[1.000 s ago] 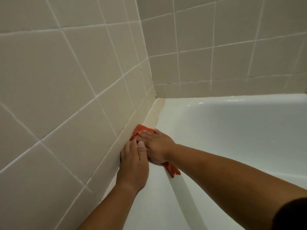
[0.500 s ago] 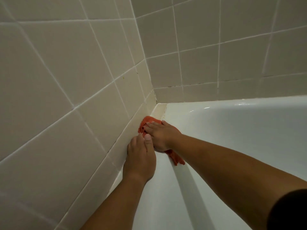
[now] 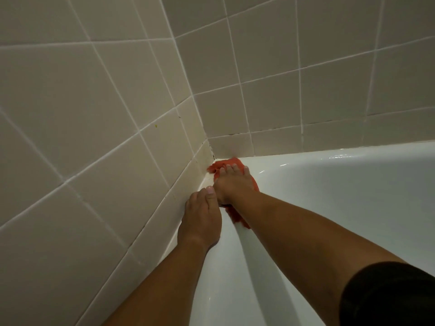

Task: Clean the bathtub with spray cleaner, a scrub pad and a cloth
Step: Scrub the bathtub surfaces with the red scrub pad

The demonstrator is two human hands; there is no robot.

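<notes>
An orange cloth lies on the white bathtub's rim, pushed into the corner where the two tiled walls meet. My right hand presses flat on the cloth with straight fingers pointing at the corner; part of the cloth trails out under my wrist. Just behind it, my left hand rests on the rim beside the left wall, with its fingers extended and holding nothing.
Beige tiled walls close in on the left and at the back. The white tub basin opens to the right and below. A dark mark sits in the corner grout.
Both hands have slid along the rim toward the corner, and the cloth went with my right hand until it reached the corner. My left hand followed behind.
</notes>
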